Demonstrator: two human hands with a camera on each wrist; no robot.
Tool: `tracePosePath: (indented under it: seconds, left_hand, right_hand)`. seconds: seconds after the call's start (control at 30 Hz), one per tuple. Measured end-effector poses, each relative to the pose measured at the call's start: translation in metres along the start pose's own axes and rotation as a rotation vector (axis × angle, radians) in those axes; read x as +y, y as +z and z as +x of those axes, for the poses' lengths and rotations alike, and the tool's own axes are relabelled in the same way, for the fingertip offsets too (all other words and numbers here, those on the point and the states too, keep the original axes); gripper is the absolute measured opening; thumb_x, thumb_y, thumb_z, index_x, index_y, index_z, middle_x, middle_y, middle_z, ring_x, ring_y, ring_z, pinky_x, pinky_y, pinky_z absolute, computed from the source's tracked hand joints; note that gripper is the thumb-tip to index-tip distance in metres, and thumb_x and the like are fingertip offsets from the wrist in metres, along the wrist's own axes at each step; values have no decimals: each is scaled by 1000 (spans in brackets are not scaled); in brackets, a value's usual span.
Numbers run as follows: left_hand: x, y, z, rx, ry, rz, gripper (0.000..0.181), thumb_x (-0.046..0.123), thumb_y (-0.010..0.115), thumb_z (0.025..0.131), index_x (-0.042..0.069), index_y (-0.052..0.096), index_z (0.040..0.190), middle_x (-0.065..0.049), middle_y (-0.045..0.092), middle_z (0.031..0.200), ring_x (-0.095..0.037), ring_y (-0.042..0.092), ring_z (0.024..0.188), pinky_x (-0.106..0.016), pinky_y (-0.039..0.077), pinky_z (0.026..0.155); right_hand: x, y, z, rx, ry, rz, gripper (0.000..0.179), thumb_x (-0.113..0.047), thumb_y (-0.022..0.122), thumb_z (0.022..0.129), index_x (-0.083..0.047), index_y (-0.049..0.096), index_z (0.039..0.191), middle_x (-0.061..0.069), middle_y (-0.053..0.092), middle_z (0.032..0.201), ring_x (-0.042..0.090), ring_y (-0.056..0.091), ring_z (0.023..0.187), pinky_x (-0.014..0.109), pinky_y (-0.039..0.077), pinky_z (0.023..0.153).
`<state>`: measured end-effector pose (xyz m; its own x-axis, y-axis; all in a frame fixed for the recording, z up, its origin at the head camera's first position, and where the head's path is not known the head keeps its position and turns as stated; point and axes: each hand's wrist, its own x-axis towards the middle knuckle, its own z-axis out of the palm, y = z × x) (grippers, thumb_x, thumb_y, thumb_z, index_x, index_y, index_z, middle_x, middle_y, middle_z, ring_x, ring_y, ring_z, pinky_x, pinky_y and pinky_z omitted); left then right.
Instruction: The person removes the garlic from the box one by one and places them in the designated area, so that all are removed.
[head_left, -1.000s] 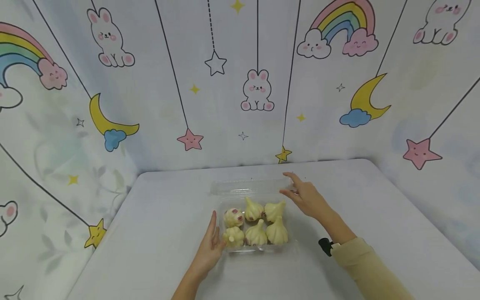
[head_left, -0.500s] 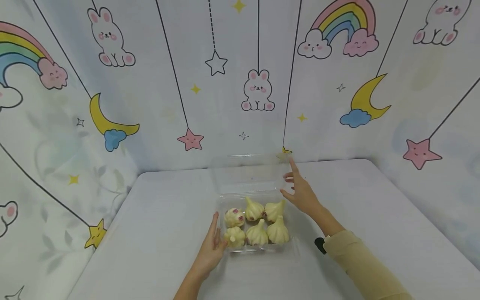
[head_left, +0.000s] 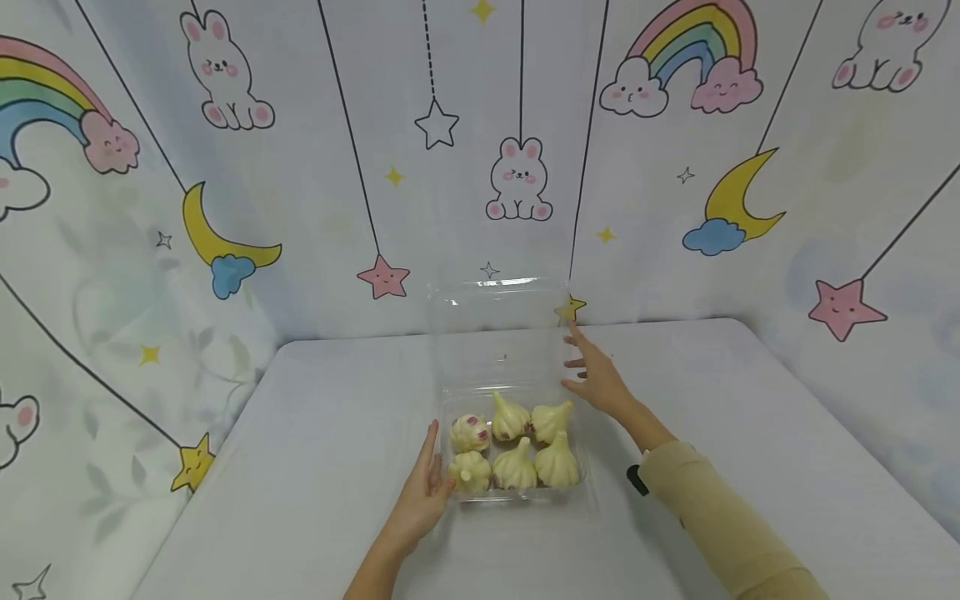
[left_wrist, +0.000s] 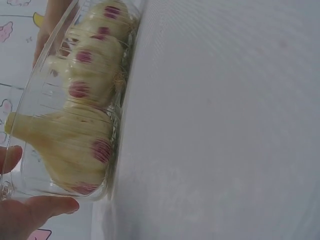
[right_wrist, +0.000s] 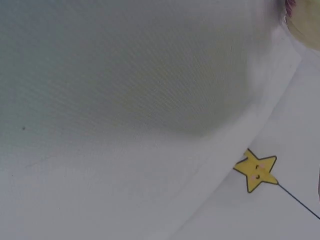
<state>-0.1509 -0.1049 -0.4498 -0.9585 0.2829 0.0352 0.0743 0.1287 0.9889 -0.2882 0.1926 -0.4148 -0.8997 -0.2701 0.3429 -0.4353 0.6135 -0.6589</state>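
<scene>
Several pale garlic bulbs [head_left: 514,468] with purple patches sit in two rows in a clear plastic container [head_left: 517,497]. Its hinged lid [head_left: 498,333] stands raised at the back. My left hand [head_left: 417,504] holds the container's left end, fingers along the wall and thumb near the front corner. The left wrist view has the digits [left_wrist: 50,206] on both sides of the rim, close to a garlic bulb [left_wrist: 75,145]. My right hand [head_left: 602,383] is at the lid's right edge, its forefinger extended up against it and the other fingers loosely bent.
The container stands on a white-covered table [head_left: 300,467]. Behind it rises a white backdrop [head_left: 637,192] printed with rabbits, stars, moons and rainbows. A dark strap or band [head_left: 637,480] shows at the right sleeve [head_left: 720,517].
The lid has swung from nearly flat behind the container to almost upright. My right hand has moved slightly with it, thumb and forefinger no longer around its edge. The left hand stays in place.
</scene>
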Motion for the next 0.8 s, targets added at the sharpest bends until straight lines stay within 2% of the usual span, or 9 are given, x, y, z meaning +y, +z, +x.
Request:
tracePosePath:
  seconds: [0.17, 0.3, 0.6, 0.8]
  left_hand:
    - [0, 0, 0, -8, 1, 4, 82, -11, 42, 88, 20, -6, 147, -17, -15, 150, -49, 2, 130, -55, 20, 101]
    - [1, -1, 1, -14, -2, 11, 81, -11, 41, 89, 18, -6, 147, -18, -16, 149, -50, 2, 130, -55, 21, 101]
    - [2, -3, 3, -37, 6, 54, 80, -11, 41, 89, 17, -7, 147, -19, -15, 149, -52, 3, 129, -58, 23, 99]
    - [4, -8, 6, -53, -64, 92, 86, -3, 47, 85, 23, -7, 147, -16, -15, 150, -50, 6, 131, -69, 18, 94]
  right_hand:
    - [7, 3, 5, -62, 49, 4, 95, 4, 71, 75, -8, 10, 147, 25, 34, 138, 37, 60, 96, 43, 51, 77]
    - [11, 4, 7, -89, 57, -15, 87, -2, 70, 78, -2, 15, 145, 26, 35, 137, 37, 60, 96, 43, 51, 77]
    - [19, 5, 8, -179, 107, -90, 75, -15, 64, 86, 0, 19, 144, 29, 38, 135, 38, 59, 98, 48, 48, 81]
    - [23, 6, 9, -210, 155, -74, 71, -21, 59, 90, 0, 18, 144, 29, 40, 133, 38, 57, 100, 44, 50, 77]
